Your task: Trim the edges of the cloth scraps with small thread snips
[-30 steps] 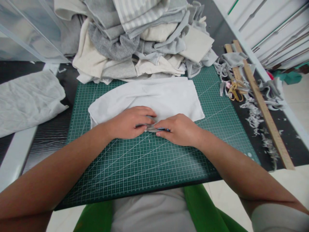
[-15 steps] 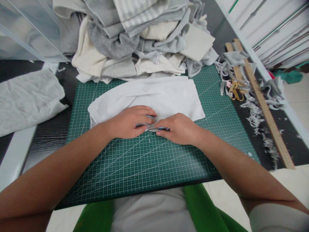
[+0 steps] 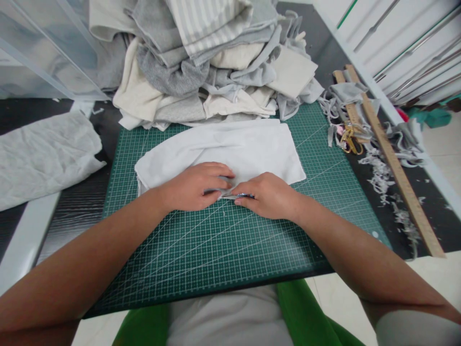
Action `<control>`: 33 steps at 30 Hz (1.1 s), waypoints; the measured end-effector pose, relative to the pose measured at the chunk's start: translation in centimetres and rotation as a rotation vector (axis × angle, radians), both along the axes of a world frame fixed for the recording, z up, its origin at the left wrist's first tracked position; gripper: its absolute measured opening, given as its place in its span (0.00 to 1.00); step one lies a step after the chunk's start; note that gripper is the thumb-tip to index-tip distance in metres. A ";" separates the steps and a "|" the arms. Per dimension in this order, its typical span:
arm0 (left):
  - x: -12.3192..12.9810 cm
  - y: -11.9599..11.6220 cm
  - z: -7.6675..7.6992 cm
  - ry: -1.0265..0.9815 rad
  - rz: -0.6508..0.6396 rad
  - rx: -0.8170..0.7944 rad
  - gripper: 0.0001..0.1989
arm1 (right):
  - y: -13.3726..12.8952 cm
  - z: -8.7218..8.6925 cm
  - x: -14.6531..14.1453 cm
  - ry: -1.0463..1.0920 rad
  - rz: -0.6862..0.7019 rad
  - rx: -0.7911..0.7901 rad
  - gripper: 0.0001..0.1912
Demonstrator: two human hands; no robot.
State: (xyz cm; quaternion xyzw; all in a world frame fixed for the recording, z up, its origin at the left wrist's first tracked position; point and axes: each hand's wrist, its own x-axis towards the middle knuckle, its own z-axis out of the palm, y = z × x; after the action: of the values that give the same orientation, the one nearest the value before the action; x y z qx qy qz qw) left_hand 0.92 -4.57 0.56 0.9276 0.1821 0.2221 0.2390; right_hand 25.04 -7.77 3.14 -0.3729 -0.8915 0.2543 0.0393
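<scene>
A folded white cloth (image 3: 252, 144) lies across the green cutting mat (image 3: 216, 254). My left hand (image 3: 200, 187) rests on its near edge, with thumb and fingers closed on a fold of the fabric. Just beside it, my right hand (image 3: 268, 194) grips a small metal-tipped tool (image 3: 246, 195) with a bluish part. Its pointed tip meets the cloth edge between my two hands. Most of the tool is hidden in my fingers, so its exact kind cannot be made out.
Behind the mat rises a heap of grey, cream and striped fabric (image 3: 173, 72). A pale grey cloth (image 3: 46, 154) lies at left. On the right are gold-handled scissors (image 3: 350, 140), a wooden ruler (image 3: 399, 168), and fabric scraps (image 3: 378, 168). A translucent bin (image 3: 43, 53) stands at back left.
The whole scene sits slightly lower in the view as the head tilts. Both hands keep their grip at the cloth's near edge, with only slight finger movement.
</scene>
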 end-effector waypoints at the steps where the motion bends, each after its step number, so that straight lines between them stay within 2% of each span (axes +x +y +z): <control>1: 0.0 0.0 0.0 0.000 -0.001 0.001 0.12 | 0.0 0.0 0.0 0.002 -0.001 -0.004 0.11; 8: 0.0 0.1 0.0 0.011 -0.009 -0.018 0.12 | 0.1 0.2 0.1 0.066 -0.045 -0.045 0.12; 21: 0.2 0.1 0.2 -0.007 -0.014 0.005 0.10 | -0.1 0.0 -0.3 -0.003 -0.037 0.001 0.13; 33: -0.1 0.1 0.0 -0.002 0.000 -0.021 0.13 | 0.0 0.3 -0.1 0.040 -0.052 -0.038 0.11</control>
State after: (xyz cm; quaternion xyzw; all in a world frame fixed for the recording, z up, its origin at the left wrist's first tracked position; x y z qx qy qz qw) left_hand 0.87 -4.50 0.54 0.9248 0.1843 0.2212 0.2488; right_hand 24.91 -7.78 3.42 -0.3914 -0.8755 0.2776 0.0564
